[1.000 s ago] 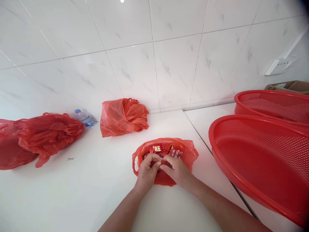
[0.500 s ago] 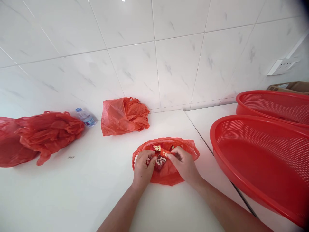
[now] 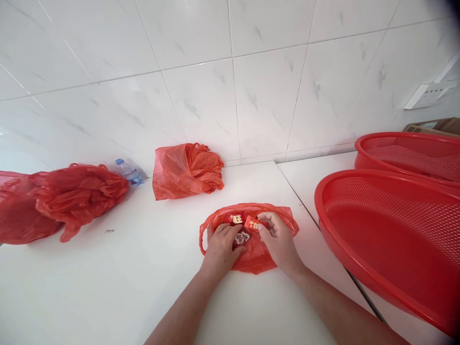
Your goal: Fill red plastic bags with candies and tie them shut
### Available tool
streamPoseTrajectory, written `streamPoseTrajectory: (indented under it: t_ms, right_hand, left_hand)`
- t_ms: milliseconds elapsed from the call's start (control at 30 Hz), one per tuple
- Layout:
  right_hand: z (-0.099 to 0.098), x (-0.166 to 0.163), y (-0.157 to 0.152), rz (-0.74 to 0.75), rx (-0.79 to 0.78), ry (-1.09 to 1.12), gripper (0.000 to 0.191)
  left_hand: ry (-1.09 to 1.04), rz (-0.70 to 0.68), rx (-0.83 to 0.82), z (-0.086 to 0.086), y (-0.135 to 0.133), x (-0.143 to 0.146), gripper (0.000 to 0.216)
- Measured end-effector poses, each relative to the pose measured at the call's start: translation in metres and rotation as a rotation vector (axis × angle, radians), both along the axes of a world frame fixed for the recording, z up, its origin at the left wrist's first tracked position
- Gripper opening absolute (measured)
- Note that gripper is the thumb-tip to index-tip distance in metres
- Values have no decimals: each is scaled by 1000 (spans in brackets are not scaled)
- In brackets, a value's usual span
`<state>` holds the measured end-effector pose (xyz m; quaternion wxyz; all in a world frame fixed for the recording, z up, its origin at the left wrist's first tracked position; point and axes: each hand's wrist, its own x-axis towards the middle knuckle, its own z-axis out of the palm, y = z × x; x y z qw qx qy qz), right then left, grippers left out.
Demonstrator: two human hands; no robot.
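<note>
An opened red plastic bag lies on the white table, with small wrapped snack packets inside it. My right hand pinches a small red packet with pale yellow characters between thumb and fingers, over the right part of the bag. My left hand reaches into the left side, its thumb and fingers curled around a dark red packet with a white label. Just beyond, a red packet with large yellow characters rests in the bag. My left fingers partly hide the dark red packet.
A bundled red plastic bag sits against the tiled wall. To the left are a larger heap of red bags and a water bottle. Two red mesh baskets stand on the right, beyond a seam in the table.
My left hand has shifted right and closed around the dark red packet. The right hand, still pinching its red packet, has moved slightly right and uncovered more of it.
</note>
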<state>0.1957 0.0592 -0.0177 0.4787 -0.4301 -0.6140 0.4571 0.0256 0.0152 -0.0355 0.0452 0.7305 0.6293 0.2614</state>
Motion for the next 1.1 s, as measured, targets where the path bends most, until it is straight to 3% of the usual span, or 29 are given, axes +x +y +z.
streamPoseTrajectory:
  t_ms: [100,233,567,867,1000,1100]
  right_hand:
    - [2,0,1,27,-52,31,28]
    - [2,0,2,45,-54,50,22]
    - [0,0,2,89,-111,26,11]
    - [1,3,6,9,-98,100,15]
    - [5,4,6,36,-117,110,16]
    - [7,3,4,77,-138,105,17]
  left_hand:
    - [-20,-2,20,1,0,3,53]
    - [-109,8,34,0,-1,6,55]
    - [-679,122,-86,2,-4,7,54]
    - [-844,333,31,17,-3,-5,47]
    - [-851,381,74,15,-1,-13,38]
    - [-779,342,42,9,0,-12,28]
